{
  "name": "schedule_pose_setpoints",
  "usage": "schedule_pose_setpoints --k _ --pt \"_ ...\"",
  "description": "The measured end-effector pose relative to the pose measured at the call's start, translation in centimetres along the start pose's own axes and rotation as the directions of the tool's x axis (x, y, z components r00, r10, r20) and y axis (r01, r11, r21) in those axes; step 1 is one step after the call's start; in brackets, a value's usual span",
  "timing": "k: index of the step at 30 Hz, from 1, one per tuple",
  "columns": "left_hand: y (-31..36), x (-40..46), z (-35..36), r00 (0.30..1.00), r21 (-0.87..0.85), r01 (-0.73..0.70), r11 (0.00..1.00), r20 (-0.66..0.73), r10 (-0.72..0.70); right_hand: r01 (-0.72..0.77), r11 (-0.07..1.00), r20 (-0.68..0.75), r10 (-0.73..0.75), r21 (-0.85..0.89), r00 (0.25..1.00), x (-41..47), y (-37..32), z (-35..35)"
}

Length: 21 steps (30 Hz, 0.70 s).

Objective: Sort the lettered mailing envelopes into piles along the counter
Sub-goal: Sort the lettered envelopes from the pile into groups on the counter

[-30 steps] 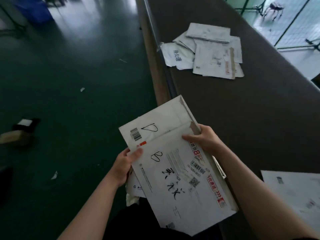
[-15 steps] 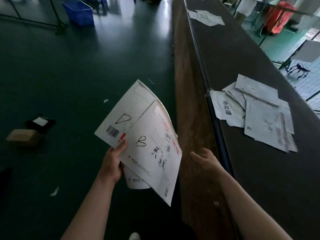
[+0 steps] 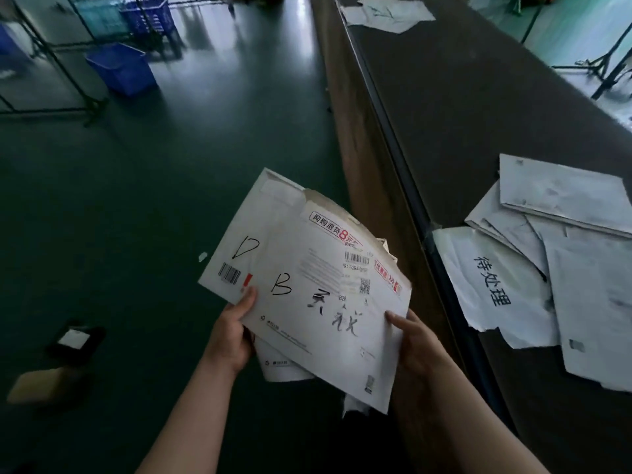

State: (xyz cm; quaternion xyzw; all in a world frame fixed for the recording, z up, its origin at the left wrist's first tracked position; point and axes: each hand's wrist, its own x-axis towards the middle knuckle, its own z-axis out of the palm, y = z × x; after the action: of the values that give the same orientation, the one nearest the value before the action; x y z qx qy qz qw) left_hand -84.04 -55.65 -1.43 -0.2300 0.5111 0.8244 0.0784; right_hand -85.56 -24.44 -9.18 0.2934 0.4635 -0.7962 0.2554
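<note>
A: What's in the hands?

B: A fanned stack of white mailers, held out over the green floor (image 3: 143, 206) just beside the counter (image 3: 478, 107). The B mailer (image 3: 328, 313) lies on top; the D mailer (image 3: 246, 241) shows behind it, and more edges poke out below.

A: And the grip?

B: The left hand (image 3: 232, 336) grasps the stack at its lower left, thumb pressed on the front near the D mailer's barcode. The right hand (image 3: 413, 340) pinches the B mailer's right edge, thumb on top, fingers hidden behind the paper.

A: So which step is this?

B: By the look of it, picking off the top piece, with the letter read and the B mailer about to be drawn from the stack.

A: Where would it go?

B: Hard to say. A near pile (image 3: 547, 268) sprawls on the counter to the right, its front sheet marked in handwritten characters, not a letter. A far pile (image 3: 386, 12) sits well up the counter; any lettering there is too small to read.

A: What does the next move need?

B: Likely a clean slide of the B mailer off the D while the left hand keeps the rest together, then a carry to the matching pile.

A: Anything else around?

B: Blue baskets (image 3: 119, 70) by a rack, and a small box (image 3: 37, 384) on the floor.
</note>
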Motion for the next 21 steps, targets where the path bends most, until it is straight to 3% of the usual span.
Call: schedule_pose_setpoints --k 4,8,11,16,21 --pt "5.0 7.5 1.7 1.0 0.092 -0.004 0.996 0.001 0.004 0.041 0.997 0.044 -0.039 -0.068 0.998 5.3 -8.9 3.1" --pt "8.8 14.8 1.0 0.996 0.108 -0.007 0.994 -0.088 0.016 0.138 0.963 -0.013 -0.145 -0.232 0.989 12.1 -16.2 8.3" --pt "11.4 22.3 0.1 0.989 0.044 -0.005 0.999 -0.146 0.011 0.2 0.925 -0.017 -0.217 -0.325 0.976 19.2 -21.0 13.7" --pt "18.4 35.1 -2.7 0.989 -0.127 -0.103 0.986 -0.118 0.088 0.203 0.894 -0.004 -0.223 -0.399 0.975 29.4 -28.6 21.3" --pt "30.1 49.8 -3.6 0.997 -0.149 0.019 0.989 -0.071 -0.03 0.226 0.881 -0.02 -0.257 -0.415 0.966 38.3 -38.4 29.9"
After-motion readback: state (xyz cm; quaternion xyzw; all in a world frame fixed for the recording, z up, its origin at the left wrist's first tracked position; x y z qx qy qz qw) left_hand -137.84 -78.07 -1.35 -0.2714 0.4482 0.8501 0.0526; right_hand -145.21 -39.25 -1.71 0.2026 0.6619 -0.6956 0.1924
